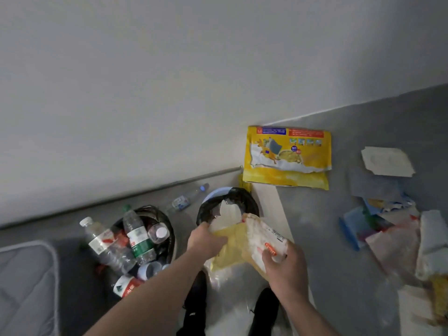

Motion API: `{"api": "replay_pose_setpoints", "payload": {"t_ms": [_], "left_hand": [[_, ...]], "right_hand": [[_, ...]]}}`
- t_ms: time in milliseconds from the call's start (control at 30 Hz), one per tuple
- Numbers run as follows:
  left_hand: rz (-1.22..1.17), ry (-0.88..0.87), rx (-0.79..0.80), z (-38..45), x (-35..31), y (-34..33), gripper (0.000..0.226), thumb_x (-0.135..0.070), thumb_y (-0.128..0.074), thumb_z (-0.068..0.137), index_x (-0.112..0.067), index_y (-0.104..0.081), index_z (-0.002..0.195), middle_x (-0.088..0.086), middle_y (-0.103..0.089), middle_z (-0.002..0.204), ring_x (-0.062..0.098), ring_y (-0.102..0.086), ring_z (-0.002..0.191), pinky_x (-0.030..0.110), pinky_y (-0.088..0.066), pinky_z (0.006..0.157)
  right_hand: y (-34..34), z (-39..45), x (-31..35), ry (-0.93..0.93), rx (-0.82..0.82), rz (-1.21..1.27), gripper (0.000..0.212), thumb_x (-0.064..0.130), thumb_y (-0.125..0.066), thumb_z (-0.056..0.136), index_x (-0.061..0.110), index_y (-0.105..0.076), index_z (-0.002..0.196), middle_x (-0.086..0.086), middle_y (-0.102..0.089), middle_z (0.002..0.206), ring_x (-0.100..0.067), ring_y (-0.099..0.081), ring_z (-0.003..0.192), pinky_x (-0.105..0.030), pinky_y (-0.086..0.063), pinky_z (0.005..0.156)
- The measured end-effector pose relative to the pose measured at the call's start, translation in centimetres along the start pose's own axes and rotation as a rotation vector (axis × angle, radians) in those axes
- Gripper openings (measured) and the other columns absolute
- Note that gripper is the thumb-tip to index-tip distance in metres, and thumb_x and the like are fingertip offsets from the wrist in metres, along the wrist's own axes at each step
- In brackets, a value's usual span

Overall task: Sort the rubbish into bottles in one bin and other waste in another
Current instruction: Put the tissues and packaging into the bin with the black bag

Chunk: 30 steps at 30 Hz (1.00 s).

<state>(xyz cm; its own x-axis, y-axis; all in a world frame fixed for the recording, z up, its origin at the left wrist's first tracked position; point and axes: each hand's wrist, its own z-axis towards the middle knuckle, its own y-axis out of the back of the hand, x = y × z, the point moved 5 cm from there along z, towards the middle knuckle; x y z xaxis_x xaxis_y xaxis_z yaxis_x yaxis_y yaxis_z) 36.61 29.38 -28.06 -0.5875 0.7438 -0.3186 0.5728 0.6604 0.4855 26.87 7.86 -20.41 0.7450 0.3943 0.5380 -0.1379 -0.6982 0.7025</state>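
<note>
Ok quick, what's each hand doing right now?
Left hand: closed, gripping the yellow plastic bag over the black-lined bin.
Right hand: closed, holding the white wrapper.

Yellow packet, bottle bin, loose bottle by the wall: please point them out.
Yellow packet point(288, 158), head view, printed front.
Bottle bin point(169, 235), head view, black liner rim.
Loose bottle point(186, 199), head view, clear body.

Both hands point(244, 251) on plastic wrappers point(249, 238)

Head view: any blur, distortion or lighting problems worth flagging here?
Head view: wide-angle bending tilts the wall-floor line; soft, even light, no hard shadows or glare; slight motion blur on the yellow bag held by both hands; paper waste pile at the right edge is smeared; bottle labels unreadable.
</note>
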Motion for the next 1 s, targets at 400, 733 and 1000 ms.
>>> {"api": "replay_pose_setpoints", "payload": {"t_ms": [400,733,1000], "left_hand": [[0.369,-0.073,0.103,19.2,1.4,-7.3,0.020,-0.032,-0.057,0.088,-0.013,-0.063,0.092,0.001,-0.067,0.086,0.013,-0.057,0.069,0.025,-0.047,0.057],[0.293,-0.208,-0.141,17.7,0.1,-5.1,0.074,-0.064,-0.063,0.082,-0.029,-0.043,0.144,-0.003,-0.057,0.133,0.024,-0.056,0.121,0.045,-0.053,0.096],[0.228,-0.257,-0.094,13.7,0.6,-0.4,0.062,-0.041,-0.066,0.088,-0.027,-0.045,0.145,-0.003,-0.055,0.133,0.017,-0.056,0.115,0.036,-0.051,0.096]], "right_hand": [[-10.5,9.7,-3.7,0.092,0.009,-0.173,0.036,0.030,-0.071,0.087,0.009,-0.064,0.115,-0.004,-0.059,0.104,-0.020,-0.055,0.090,-0.028,-0.043,0.074],[-13.7,13.2,-3.4,0.076,0.013,-0.260,0.031,0.038,-0.063,0.094,0.014,-0.063,0.112,-0.002,-0.058,0.107,-0.019,-0.053,0.090,-0.028,-0.037,0.071],[-18.5,16.6,-2.0,-0.086,0.208,-0.018,0.028,0.035,-0.069,0.088,0.023,-0.061,0.112,0.002,-0.066,0.105,-0.024,-0.066,0.096,-0.038,-0.058,0.082]]}}
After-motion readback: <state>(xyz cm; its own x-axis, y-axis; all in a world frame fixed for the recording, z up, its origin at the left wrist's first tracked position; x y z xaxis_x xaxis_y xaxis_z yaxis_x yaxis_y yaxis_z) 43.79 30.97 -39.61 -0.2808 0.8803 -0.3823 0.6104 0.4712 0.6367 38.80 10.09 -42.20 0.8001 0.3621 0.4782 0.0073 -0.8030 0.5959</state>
